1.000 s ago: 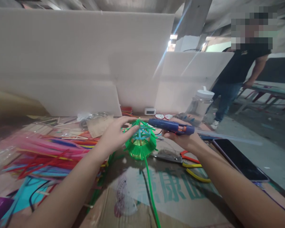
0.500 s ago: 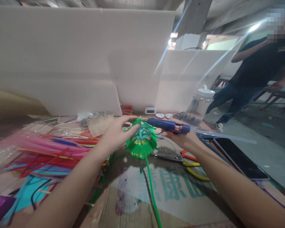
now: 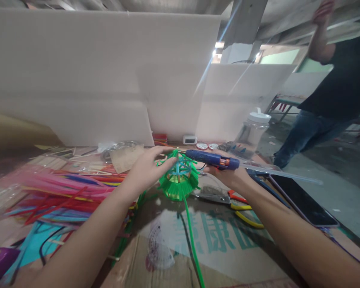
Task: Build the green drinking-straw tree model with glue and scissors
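Observation:
A cone-shaped green craft piece point(image 3: 179, 180), with a blue lattice in its upper part and a green fringe round its base, stands in the middle. My left hand point(image 3: 156, 162) has its fingers closed on the top of this piece. In my right hand point(image 3: 220, 168) is a dark blue glue gun point(image 3: 211, 158), its nozzle pointing left and at the tip of the piece. A long green pipe cleaner point(image 3: 192, 240) runs from the base toward me over the cardboard.
Colourful pipe cleaners point(image 3: 63, 192) lie left. Scissors point(image 3: 213, 197), yellow-handled pliers point(image 3: 249, 219), a protractor point(image 3: 160, 248) and a phone point(image 3: 303, 200) are nearby. A clear bottle point(image 3: 252, 132) stands back right. A person point(image 3: 342, 84) stands beyond the table.
My hands, the glue gun and the green piece have hardly moved. The person at the right has shifted and now has one arm raised higher.

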`<state>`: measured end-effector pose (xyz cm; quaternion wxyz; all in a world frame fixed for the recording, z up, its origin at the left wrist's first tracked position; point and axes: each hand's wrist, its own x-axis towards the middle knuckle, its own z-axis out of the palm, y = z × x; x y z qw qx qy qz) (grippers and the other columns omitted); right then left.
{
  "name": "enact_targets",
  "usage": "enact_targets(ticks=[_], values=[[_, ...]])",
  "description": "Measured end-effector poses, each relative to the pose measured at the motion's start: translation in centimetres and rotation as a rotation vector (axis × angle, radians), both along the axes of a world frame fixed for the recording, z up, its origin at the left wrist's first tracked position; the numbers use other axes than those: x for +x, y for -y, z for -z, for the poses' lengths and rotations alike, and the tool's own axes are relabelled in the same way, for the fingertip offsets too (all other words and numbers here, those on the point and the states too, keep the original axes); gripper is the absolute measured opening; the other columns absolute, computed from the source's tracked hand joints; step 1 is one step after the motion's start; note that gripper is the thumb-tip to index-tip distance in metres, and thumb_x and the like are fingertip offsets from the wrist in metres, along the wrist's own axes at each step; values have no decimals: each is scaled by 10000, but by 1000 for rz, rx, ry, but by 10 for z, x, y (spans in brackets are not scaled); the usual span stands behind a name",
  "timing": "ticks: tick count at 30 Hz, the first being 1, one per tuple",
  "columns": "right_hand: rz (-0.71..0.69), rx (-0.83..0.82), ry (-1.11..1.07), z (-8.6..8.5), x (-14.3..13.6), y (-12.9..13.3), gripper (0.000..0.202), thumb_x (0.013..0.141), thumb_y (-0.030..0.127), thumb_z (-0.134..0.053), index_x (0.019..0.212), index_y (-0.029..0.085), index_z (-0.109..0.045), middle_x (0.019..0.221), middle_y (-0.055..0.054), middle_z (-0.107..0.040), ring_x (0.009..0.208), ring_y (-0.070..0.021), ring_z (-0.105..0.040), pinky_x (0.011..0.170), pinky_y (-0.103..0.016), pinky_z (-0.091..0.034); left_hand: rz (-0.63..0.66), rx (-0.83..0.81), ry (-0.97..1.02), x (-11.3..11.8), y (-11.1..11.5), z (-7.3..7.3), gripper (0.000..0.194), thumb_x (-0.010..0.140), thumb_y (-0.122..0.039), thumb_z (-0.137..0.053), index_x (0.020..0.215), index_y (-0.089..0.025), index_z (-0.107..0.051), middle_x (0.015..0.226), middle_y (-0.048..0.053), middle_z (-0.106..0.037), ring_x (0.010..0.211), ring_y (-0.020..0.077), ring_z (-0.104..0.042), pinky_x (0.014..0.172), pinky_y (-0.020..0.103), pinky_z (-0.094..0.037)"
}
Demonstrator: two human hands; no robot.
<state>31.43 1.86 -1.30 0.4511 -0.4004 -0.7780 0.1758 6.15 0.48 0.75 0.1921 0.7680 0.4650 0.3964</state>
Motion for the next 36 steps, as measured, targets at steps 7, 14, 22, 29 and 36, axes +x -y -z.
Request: enact_targets(ticks=[7,14,22,29,36], values=[[103,-1,36,7,8,-3,229,704,397,-778,855,252,-685,780,-16,-686,747,-238,-623,683,-350,-498,7,14,-7,0,0,-1,369,893,-424,-577,1154,-176,-659,1166,92,-692,1079,246,-644,959,418,-505],[96,-33,27,5,4,-1,237,709,405,-768,873,254,-686,740,-18,-673,740,-240,-618,662,-346,-502,5,39,-19,1,1,-2,361,891,-431,-573,1146,-189,-661,1161,89,-696,1083,252,-639,961,429,-500],[130,-39,47,7,7,-2,224,706,406,-763,830,244,-670,696,3,-645,662,-202,-585,604,-313,-479,-2,33,-30,1,1,-1,392,893,-447,-570,1164,-178,-657,1172,95,-689,1088,255,-635,968,435,-495],[47,-39,11,-3,0,2,257,712,408,-753,923,270,-703,750,-17,-679,756,-249,-626,648,-344,-501,3,25,-27,0,1,-1,380,896,-444,-568,1161,-186,-655,1176,90,-688,1086,253,-640,949,424,-509],[22,-58,-20,-6,-3,6,225,740,376,-739,943,282,-718,777,-12,-697,799,-258,-646,686,-349,-516,11,20,-20,-1,0,1,389,897,-457,-567,1165,-187,-649,1188,95,-683,1095,256,-641,951,426,-511]])
